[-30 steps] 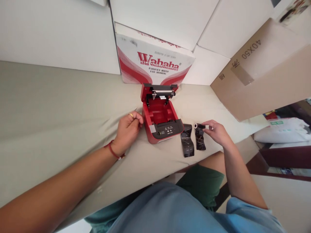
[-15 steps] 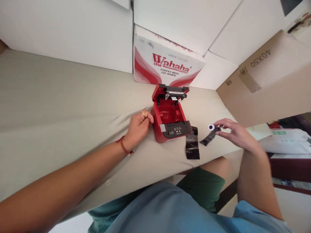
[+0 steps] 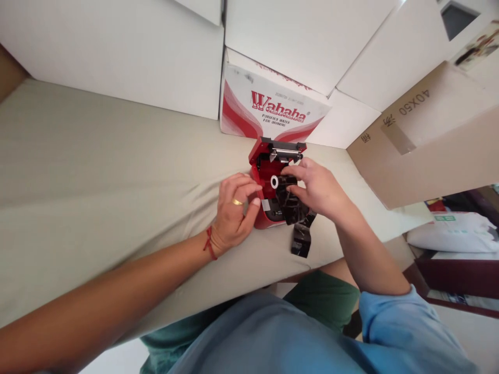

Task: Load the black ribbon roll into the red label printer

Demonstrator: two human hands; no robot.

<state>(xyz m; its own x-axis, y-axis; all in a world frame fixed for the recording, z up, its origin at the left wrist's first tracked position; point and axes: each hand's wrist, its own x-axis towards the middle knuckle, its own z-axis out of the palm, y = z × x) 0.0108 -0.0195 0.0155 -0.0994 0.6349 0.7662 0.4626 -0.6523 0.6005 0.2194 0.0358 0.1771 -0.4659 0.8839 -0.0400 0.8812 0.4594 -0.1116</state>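
There is one black roll (image 3: 284, 183) with a white ring at its end. It is up over the open red printer (image 3: 268, 170). One loose black tail (image 3: 292, 208) hangs from the roll and goes across the printer's front. The right hand (image 3: 319, 187) pinches the roll between thumb and fingers.

There is one printer, and its one lid (image 3: 283, 145) stands up at the back. The left hand (image 3: 236, 208) is at the printer's left side, with its fingers a bit bent; I cannot tell if they grip the edge. It wears one gold ring (image 3: 237, 202), and one red string (image 3: 210, 244) goes around the wrist.

One black strip (image 3: 301, 240) lies on the counter (image 3: 117, 171), just by the printer's front right corner. One red and white Wahaha box (image 3: 273, 106) stands behind the printer. One big brown box (image 3: 432, 140) is off to the right.

Half a second ago, the roll is out past the strip, to the right of the printer. Now it is over the printer. The left hand's fingers are less curled up now, too.
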